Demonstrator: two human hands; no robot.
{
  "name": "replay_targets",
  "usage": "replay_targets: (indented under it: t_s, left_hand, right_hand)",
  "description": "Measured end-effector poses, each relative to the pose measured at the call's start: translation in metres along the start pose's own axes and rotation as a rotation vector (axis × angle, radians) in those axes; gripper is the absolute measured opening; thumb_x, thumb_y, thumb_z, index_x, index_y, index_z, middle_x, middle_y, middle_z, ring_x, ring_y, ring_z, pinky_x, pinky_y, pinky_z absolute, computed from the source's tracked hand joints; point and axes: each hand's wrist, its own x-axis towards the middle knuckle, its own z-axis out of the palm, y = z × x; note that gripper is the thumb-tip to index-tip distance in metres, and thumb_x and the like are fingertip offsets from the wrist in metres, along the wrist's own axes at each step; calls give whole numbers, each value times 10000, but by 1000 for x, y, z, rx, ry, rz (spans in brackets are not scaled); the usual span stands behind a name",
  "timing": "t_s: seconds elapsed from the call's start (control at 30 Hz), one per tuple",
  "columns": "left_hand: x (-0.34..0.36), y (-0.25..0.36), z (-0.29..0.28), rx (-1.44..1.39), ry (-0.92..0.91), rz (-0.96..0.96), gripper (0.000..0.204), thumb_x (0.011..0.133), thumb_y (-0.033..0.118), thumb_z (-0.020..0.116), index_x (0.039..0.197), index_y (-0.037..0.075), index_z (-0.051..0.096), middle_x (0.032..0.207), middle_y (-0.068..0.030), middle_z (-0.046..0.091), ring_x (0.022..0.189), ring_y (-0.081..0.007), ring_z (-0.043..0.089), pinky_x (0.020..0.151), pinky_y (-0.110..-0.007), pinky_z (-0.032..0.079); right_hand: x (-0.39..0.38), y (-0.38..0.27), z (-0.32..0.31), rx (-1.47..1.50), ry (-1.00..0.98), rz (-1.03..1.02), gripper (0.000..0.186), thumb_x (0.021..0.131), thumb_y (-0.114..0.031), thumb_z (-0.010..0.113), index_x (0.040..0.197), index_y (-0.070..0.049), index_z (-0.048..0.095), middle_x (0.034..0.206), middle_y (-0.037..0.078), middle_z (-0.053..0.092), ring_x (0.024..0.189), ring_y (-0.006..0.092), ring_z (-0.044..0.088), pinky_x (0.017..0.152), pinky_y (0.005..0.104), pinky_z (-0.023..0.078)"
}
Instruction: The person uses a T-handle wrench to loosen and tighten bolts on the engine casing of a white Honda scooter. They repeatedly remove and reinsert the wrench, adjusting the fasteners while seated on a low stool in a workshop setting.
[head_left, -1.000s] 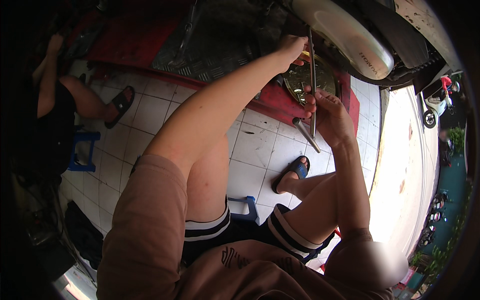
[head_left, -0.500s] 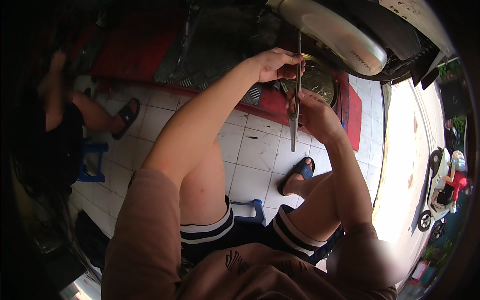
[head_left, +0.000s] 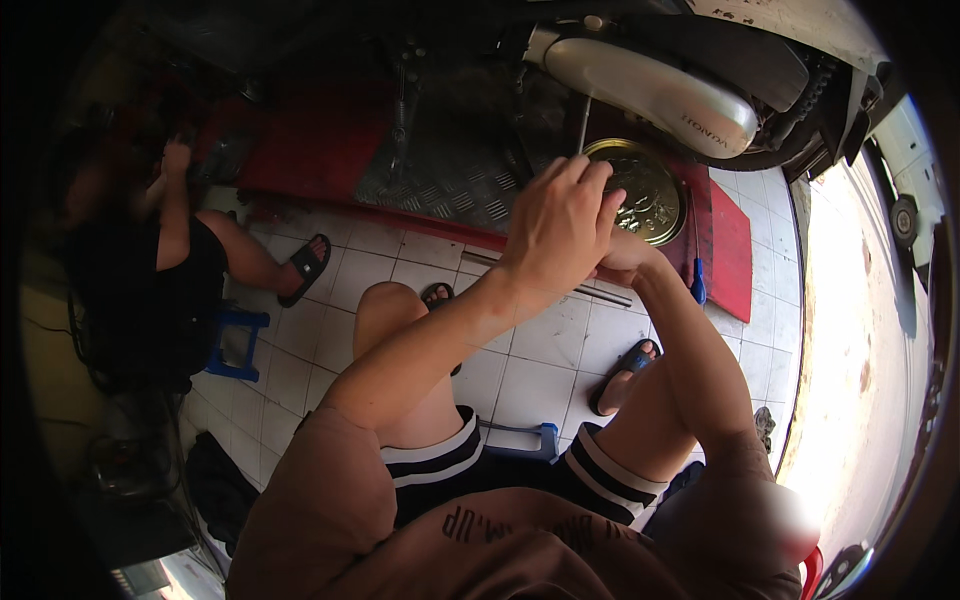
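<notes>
Both of my hands are together in front of a motorbike's silver exhaust cover (head_left: 650,95). My left hand (head_left: 562,222) is closed, back of the hand up, around a long thin metal tool (head_left: 584,125) whose upper end points at the cover. Tucked behind it, my right hand (head_left: 628,256) is closed too, its fingers mostly hidden. A thin metal bar (head_left: 608,295) runs crosswise below my hands; its join to the tool is hidden. Just beyond them, a round gold-coloured pan (head_left: 655,215) holds shiny dark liquid.
The red platform (head_left: 735,260) has a treaded metal plate (head_left: 430,190). A blue-handled tool (head_left: 698,282) leans at its edge. At left, another person (head_left: 150,290) sits on a blue stool (head_left: 238,345). Another blue stool (head_left: 545,440) shows between my legs. A white vehicle (head_left: 905,170) stands outside.
My left hand has come down and over the tool, close against my right. A bar that lined up with the tool now lies crosswise. The view has shifted slightly.
</notes>
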Motion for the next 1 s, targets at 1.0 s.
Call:
replay_targets:
  t_s: [1.0]
  left_hand:
    - [-108, 32, -42, -121, -459, -431, 606, 895, 242, 602, 1418, 58, 358, 654, -113, 575, 543, -247, 604, 513, -334, 482]
  right_hand:
    - [18, -18, -21, 29, -123, -109, 209, 888, -193, 662, 929, -6, 578, 662, -7, 539, 492, 51, 429, 469, 192, 332]
